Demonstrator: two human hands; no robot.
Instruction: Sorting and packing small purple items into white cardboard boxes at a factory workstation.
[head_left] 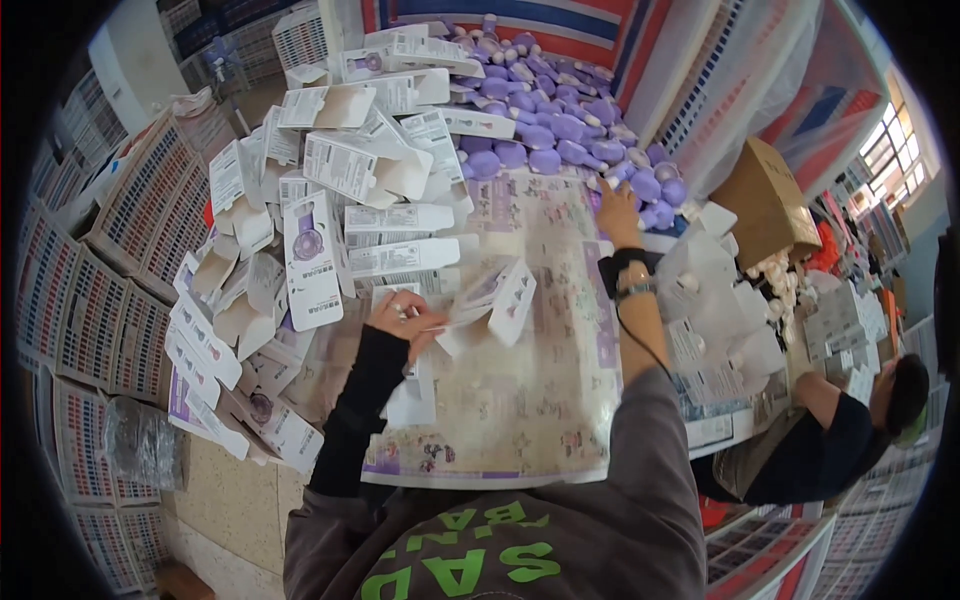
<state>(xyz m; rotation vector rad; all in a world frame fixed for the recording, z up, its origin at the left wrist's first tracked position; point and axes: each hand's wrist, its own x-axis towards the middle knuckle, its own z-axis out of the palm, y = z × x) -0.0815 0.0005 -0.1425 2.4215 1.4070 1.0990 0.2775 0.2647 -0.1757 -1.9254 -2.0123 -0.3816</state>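
Observation:
My left hand point(402, 318), in a black sleeve, pinches the edge of an open white carton point(512, 303). The carton is tilted above the table, its flaps spread, with a printed picture on one side. Flat on the table beneath that hand lies another white carton point(410, 400), partly covered by it. My right hand point(618, 215) reaches to the near right edge of a heap of purple handheld fans point(560, 125). Its fingers are spread at the fans, and I see nothing held between them.
Many open white cartons point(340, 165) pile up on the left of the patterned table point(530, 400). Clear plastic trays point(715, 290) and a brown cardboard box point(765, 200) stand to the right. Another person point(830, 440) sits at the lower right. Stacked crates point(150, 200) line the left.

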